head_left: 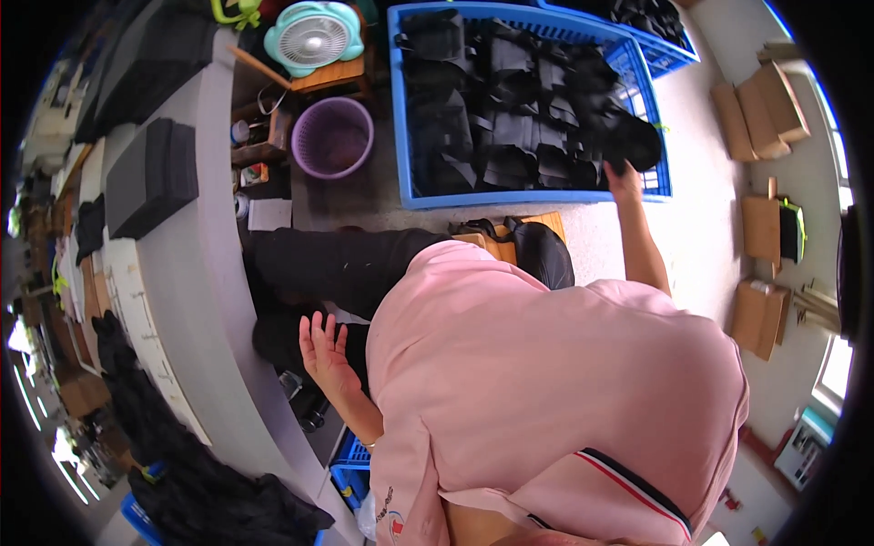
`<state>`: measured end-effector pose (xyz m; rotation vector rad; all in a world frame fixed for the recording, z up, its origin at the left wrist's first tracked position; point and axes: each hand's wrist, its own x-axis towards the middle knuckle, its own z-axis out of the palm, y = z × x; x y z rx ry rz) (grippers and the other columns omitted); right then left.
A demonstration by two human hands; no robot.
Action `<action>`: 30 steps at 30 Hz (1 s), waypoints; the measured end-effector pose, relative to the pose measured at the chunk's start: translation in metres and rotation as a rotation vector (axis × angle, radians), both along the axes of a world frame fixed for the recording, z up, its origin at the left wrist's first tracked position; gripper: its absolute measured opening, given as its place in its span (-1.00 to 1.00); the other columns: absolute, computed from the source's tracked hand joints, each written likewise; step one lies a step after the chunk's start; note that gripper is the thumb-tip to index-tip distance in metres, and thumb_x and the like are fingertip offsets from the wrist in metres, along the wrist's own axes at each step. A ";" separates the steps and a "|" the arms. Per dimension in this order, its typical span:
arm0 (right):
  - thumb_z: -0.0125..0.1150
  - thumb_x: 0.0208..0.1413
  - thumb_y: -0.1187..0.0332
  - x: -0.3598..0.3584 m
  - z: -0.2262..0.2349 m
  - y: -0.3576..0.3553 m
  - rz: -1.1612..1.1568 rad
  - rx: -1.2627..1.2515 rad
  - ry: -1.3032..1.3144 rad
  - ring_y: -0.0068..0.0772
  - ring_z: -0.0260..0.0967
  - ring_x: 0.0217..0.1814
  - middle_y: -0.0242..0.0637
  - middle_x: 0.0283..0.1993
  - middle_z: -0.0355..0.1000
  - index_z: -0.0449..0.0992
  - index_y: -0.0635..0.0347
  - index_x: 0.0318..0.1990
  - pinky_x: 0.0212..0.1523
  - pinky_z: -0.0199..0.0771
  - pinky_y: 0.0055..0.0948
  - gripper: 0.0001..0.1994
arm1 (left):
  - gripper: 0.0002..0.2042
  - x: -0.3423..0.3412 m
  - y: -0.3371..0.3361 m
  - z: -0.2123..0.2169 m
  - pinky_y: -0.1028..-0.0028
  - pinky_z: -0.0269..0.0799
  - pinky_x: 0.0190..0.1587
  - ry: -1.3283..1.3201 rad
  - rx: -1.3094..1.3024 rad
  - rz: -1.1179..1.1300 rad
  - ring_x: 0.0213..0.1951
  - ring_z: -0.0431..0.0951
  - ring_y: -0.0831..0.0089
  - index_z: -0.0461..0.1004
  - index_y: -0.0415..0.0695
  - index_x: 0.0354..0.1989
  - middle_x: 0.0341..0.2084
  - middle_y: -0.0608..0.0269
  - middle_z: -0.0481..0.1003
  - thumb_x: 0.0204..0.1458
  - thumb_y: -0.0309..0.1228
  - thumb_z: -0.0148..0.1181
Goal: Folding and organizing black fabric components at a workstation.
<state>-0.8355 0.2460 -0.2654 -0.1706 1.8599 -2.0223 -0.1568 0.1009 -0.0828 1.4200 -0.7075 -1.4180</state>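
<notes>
At two o'clock, the right hand (625, 182) seemingly pinches a dark piece (639, 144), fingertips hidden, over a blue crate (537, 197) already largely filled with black pieces (510, 127); the left hand (330, 361) spreads empty at eight, a black stack (150, 182) waiting on the bench (196, 291) at ten.

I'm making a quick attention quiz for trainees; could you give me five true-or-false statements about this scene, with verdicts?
1. The right hand touches a black piece at the large blue crate. True.
2. The left hand holds a black piece too. False: the left hand is open, with nothing visible in it.
3. Many other black pieces lie in the large blue crate. True.
4. The fan is purple. False: it is turquoise; the round bin is purple.
5. Cardboard boxes are on the picture's right. True.
</notes>
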 end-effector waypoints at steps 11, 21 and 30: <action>0.26 -0.01 0.47 0.133 -0.030 -0.090 0.040 0.789 0.426 -0.15 0.49 -0.26 0.03 0.06 0.31 0.39 0.28 0.17 -0.40 0.69 -0.30 -0.49 | -0.64 0.037 0.003 -0.008 0.40 0.54 -0.02 0.007 -0.086 0.285 -0.01 0.57 0.38 0.43 -0.20 0.15 0.04 0.17 0.50 0.23 -0.33 0.17; 0.13 0.19 0.54 0.505 0.109 -0.287 1.321 -0.014 0.944 -0.17 0.41 -0.04 -0.05 0.23 0.26 0.41 0.19 0.16 -0.04 0.50 -0.33 -0.64 | -0.77 0.196 -0.014 -0.004 0.55 0.48 -0.21 -0.638 -0.292 0.810 -0.22 0.57 0.57 0.58 -0.23 -0.05 -0.22 0.20 0.63 0.21 -0.38 0.19; 0.04 0.24 0.44 0.535 0.099 -0.320 1.222 0.093 1.390 0.06 0.33 0.17 -0.09 0.16 0.36 0.42 0.21 0.11 0.16 0.35 -0.12 -0.70 | -0.78 0.437 -0.064 0.037 0.01 -0.06 0.42 -1.888 0.009 0.462 0.43 -0.01 -0.12 0.61 -0.26 -0.17 0.32 -0.08 0.23 0.00 -0.58 0.14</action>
